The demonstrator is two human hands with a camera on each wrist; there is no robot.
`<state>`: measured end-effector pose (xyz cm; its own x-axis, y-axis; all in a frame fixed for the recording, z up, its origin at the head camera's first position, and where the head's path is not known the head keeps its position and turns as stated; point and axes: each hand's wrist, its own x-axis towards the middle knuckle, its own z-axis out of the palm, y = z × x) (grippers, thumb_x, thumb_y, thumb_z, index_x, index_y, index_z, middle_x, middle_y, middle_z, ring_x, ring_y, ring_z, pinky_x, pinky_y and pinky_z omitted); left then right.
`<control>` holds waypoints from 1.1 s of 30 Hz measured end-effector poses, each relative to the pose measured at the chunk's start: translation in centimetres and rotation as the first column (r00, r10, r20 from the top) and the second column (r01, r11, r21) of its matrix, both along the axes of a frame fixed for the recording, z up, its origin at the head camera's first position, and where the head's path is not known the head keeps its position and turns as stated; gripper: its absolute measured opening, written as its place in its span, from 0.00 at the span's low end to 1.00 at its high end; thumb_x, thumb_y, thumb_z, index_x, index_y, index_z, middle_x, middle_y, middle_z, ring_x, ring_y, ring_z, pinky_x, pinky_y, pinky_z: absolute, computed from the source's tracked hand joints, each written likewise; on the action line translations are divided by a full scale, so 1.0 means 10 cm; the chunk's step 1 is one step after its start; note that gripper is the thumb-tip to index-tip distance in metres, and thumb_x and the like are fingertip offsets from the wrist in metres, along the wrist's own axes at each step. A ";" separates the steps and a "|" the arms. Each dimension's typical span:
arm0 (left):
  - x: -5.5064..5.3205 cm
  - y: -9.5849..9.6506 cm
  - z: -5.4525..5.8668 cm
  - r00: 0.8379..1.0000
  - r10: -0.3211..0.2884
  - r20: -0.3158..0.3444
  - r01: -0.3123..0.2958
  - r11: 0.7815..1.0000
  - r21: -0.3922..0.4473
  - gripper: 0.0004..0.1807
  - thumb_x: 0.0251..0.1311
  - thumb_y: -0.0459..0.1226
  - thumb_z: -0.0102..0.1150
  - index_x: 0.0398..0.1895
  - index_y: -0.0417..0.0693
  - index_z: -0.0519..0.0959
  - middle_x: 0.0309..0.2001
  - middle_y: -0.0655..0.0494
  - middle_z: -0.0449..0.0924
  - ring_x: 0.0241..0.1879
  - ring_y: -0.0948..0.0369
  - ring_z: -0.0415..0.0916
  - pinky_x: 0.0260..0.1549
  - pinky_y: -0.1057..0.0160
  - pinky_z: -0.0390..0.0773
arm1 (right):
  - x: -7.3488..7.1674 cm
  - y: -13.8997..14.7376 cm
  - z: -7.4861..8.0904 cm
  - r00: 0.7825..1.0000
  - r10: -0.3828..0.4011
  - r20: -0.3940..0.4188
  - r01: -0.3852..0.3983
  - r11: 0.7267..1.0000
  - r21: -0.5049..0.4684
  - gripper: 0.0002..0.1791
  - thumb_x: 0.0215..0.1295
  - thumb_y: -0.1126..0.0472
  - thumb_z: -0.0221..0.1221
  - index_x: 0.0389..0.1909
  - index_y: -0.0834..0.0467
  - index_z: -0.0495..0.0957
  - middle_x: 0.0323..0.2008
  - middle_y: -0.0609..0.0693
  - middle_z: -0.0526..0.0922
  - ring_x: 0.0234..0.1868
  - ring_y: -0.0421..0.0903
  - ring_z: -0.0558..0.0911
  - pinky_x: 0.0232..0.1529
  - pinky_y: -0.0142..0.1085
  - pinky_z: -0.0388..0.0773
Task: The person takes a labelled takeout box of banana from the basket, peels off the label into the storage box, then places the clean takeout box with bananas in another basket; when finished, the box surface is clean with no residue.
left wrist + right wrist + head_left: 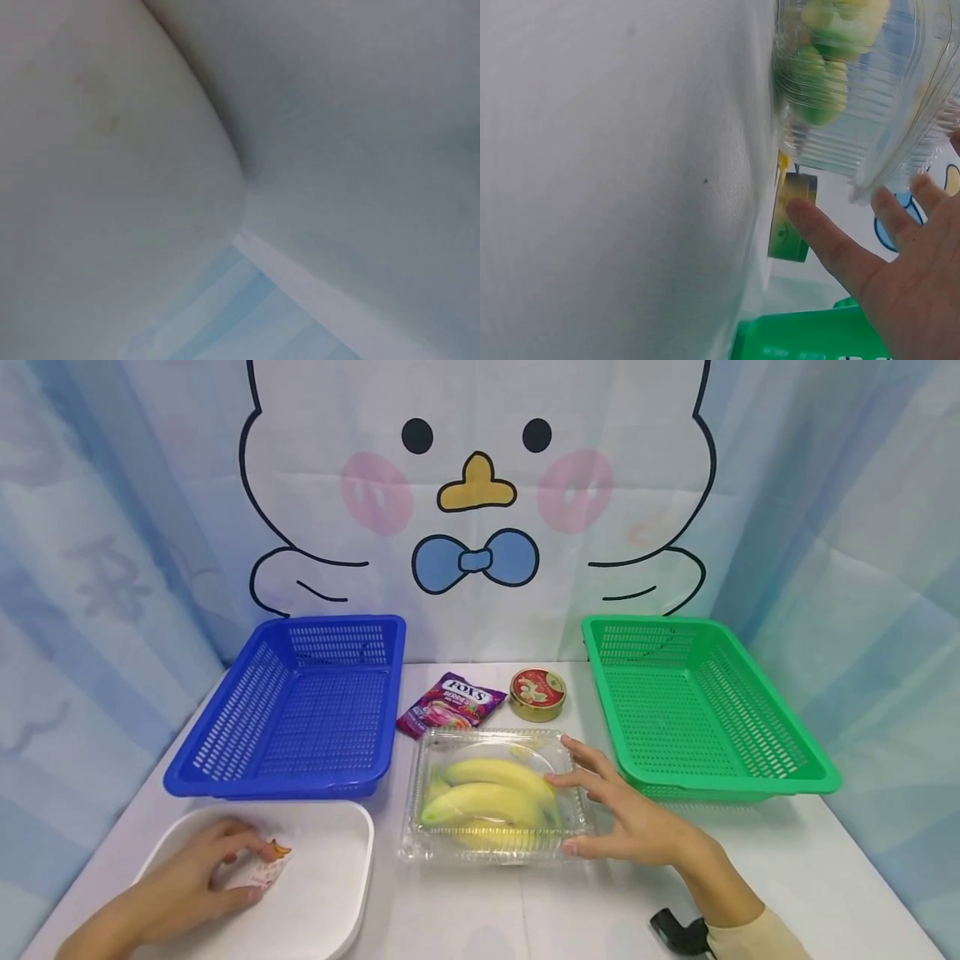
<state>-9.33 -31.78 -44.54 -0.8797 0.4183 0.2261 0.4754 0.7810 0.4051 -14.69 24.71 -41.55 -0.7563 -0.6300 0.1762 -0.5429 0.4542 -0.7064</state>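
Observation:
In the head view my left hand (pixel 198 881) is inside a white tub (pixel 318 885), thumb and curled index finger at opposite edges of a small white packet (pixel 266 872) with red print and an orange picture. My right hand (pixel 626 814) is spread at the right side of a clear plastic clamshell box (pixel 491 839), fingertips on its lid and thumb by the front right corner. Several bananas (pixel 480 806) lie inside the closed box. From the right wrist, fingers (pixel 892 214) show at the box's rim, the thumb apart from it.
A blue basket (pixel 386 727) stands behind the tub, and a green basket (pixel 626 752) at the right. Between them lie a purple candy bag (pixel 453 702) and a round red-and-gold tin (pixel 537 695). A black object (pixel 678 933) is by the right sleeve. Curtains surround the table.

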 end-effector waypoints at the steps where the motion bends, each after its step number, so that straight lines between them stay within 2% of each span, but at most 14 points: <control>1: 0.00 -0.01 0.00 1.000 -0.010 -0.009 0.010 1.000 -0.004 0.23 0.47 0.40 0.81 0.45 0.70 0.81 0.53 0.55 0.76 0.51 0.71 0.69 0.45 0.76 0.73 | 0.00 0.00 0.00 1.000 0.001 0.000 -0.001 1.000 0.000 0.37 0.62 0.51 0.72 0.71 0.50 0.70 0.83 0.53 0.40 0.79 0.66 0.50 0.59 0.70 0.73; 5: 0.02 -0.04 0.01 1.000 -0.029 0.009 0.029 0.999 -0.029 0.26 0.48 0.40 0.81 0.52 0.63 0.83 0.56 0.52 0.76 0.52 0.74 0.67 0.42 0.72 0.78 | 0.01 0.01 0.00 1.000 -0.001 0.004 0.001 1.000 0.002 0.37 0.62 0.51 0.72 0.71 0.49 0.70 0.83 0.52 0.40 0.79 0.65 0.50 0.59 0.69 0.73; 7: 0.03 -0.05 0.03 0.998 -0.023 0.058 0.026 0.998 -0.056 0.27 0.49 0.42 0.80 0.55 0.60 0.82 0.57 0.51 0.76 0.55 0.71 0.68 0.45 0.73 0.77 | 0.01 0.02 0.00 1.000 -0.005 0.007 0.005 1.000 0.002 0.37 0.62 0.51 0.72 0.71 0.49 0.70 0.83 0.51 0.40 0.79 0.64 0.50 0.60 0.69 0.73; 9: 0.03 -0.05 0.06 0.992 -0.015 0.122 0.025 0.996 -0.084 0.29 0.51 0.44 0.79 0.58 0.58 0.82 0.59 0.48 0.75 0.58 0.62 0.70 0.47 0.68 0.80 | 0.02 0.02 -0.01 1.000 -0.007 0.011 0.007 1.000 0.001 0.37 0.62 0.51 0.72 0.71 0.49 0.70 0.83 0.51 0.40 0.79 0.64 0.49 0.60 0.69 0.72; 12: 0.02 -0.06 0.13 0.961 0.006 0.275 0.027 0.993 -0.115 0.33 0.52 0.46 0.77 0.64 0.58 0.78 0.63 0.43 0.71 0.61 0.44 0.70 0.54 0.48 0.81 | 0.03 0.03 -0.02 1.000 -0.004 0.008 0.004 1.000 0.003 0.37 0.62 0.50 0.72 0.71 0.48 0.70 0.83 0.52 0.40 0.79 0.64 0.49 0.60 0.69 0.72; 15: 0.00 -0.06 0.17 0.945 -0.019 0.327 0.063 0.990 -0.126 0.37 0.51 0.45 0.78 0.67 0.57 0.76 0.63 0.38 0.68 0.61 0.34 0.69 0.50 0.31 0.77 | 0.04 0.04 -0.02 1.000 -0.003 -0.001 0.003 1.000 0.007 0.37 0.62 0.50 0.72 0.71 0.48 0.70 0.83 0.54 0.40 0.79 0.64 0.49 0.60 0.69 0.73; 17: -0.01 -0.05 0.20 0.932 -0.003 0.363 0.056 0.989 -0.136 0.39 0.50 0.48 0.78 0.68 0.61 0.74 0.65 0.39 0.67 0.62 0.34 0.67 0.51 0.26 0.73 | 0.04 0.04 -0.02 1.000 -0.006 -0.008 0.006 1.000 0.006 0.37 0.62 0.50 0.72 0.71 0.48 0.70 0.83 0.54 0.40 0.79 0.65 0.50 0.59 0.69 0.73; 19: -0.02 -0.04 0.21 0.938 -0.022 0.345 0.075 0.987 -0.142 0.41 0.48 0.50 0.78 0.68 0.61 0.74 0.63 0.40 0.68 0.60 0.34 0.66 0.48 0.25 0.72 | 0.04 0.05 -0.01 1.000 -0.009 -0.008 0.009 1.000 0.006 0.37 0.62 0.50 0.72 0.71 0.48 0.70 0.83 0.55 0.40 0.79 0.65 0.50 0.59 0.69 0.73; 22: -0.01 0.00 0.23 0.914 0.027 0.405 0.043 0.986 -0.163 0.42 0.47 0.51 0.78 0.69 0.69 0.73 0.66 0.44 0.65 0.60 0.35 0.64 0.48 0.25 0.71 | 0.03 0.06 0.01 1.000 -0.008 -0.010 0.008 1.000 0.012 0.37 0.62 0.50 0.72 0.71 0.48 0.70 0.83 0.56 0.41 0.79 0.65 0.49 0.59 0.69 0.73; 26: 0.02 0.05 0.23 0.922 0.043 0.384 0.032 0.982 -0.185 0.42 0.45 0.49 0.79 0.68 0.68 0.73 0.66 0.42 0.65 0.60 0.34 0.63 0.47 0.27 0.71 | 0.03 0.07 0.02 1.000 -0.009 -0.017 0.009 1.000 0.027 0.37 0.62 0.50 0.71 0.71 0.48 0.70 0.83 0.54 0.40 0.79 0.64 0.49 0.60 0.69 0.73; 28: 0.03 0.06 0.24 0.939 0.046 0.342 0.023 0.980 -0.195 0.41 0.43 0.49 0.80 0.66 0.65 0.75 0.66 0.40 0.67 0.61 0.34 0.64 0.48 0.27 0.71 | 0.02 0.06 0.03 1.000 -0.008 -0.016 0.009 0.999 0.032 0.37 0.62 0.49 0.71 0.72 0.47 0.69 0.83 0.52 0.40 0.79 0.63 0.50 0.60 0.68 0.73; 30: 0.02 0.06 0.27 0.947 0.064 0.315 0.001 0.979 -0.202 0.40 0.43 0.49 0.80 0.64 0.64 0.77 0.65 0.38 0.67 0.61 0.34 0.64 0.49 0.26 0.71 | 0.02 0.04 0.03 1.000 -0.008 -0.016 0.008 0.999 0.040 0.38 0.63 0.48 0.71 0.72 0.46 0.69 0.83 0.52 0.41 0.80 0.62 0.50 0.60 0.67 0.73; 33: 0.03 0.03 0.31 0.969 0.057 0.242 -0.013 0.984 -0.180 0.35 0.43 0.48 0.81 0.59 0.64 0.81 0.60 0.42 0.71 0.59 0.41 0.67 0.48 0.30 0.73 | 0.02 0.02 0.04 1.000 -0.006 -0.017 0.007 0.999 0.053 0.38 0.63 0.46 0.71 0.72 0.46 0.69 0.83 0.53 0.41 0.80 0.61 0.50 0.60 0.66 0.73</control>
